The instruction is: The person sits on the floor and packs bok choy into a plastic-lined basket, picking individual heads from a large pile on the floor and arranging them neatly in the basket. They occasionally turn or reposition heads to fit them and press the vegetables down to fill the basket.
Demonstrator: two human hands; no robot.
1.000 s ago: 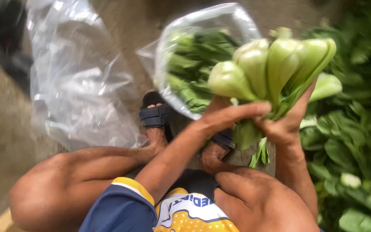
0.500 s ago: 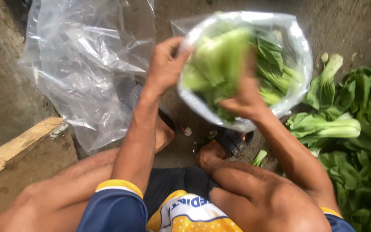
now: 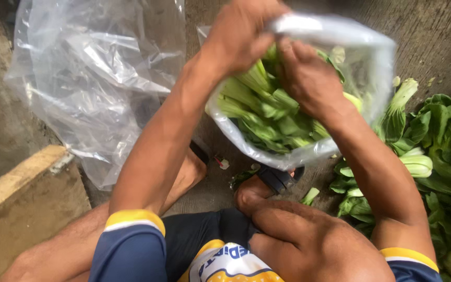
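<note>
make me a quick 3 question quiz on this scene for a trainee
1. True or false: the loose pile of leafy greens lies on the person's right side.
2. Multiple choice: where is the right hand? A) on the wooden block B) inside the mouth of the clear bag with greens C) on the sandal
3. Short answer: what lies on the ground to the person's left, beyond the left hand?

Key
1. True.
2. B; it presses among the greens in the bag, while the left hand is at the bag's rim.
3. A crumpled heap of clear plastic bags.
</note>
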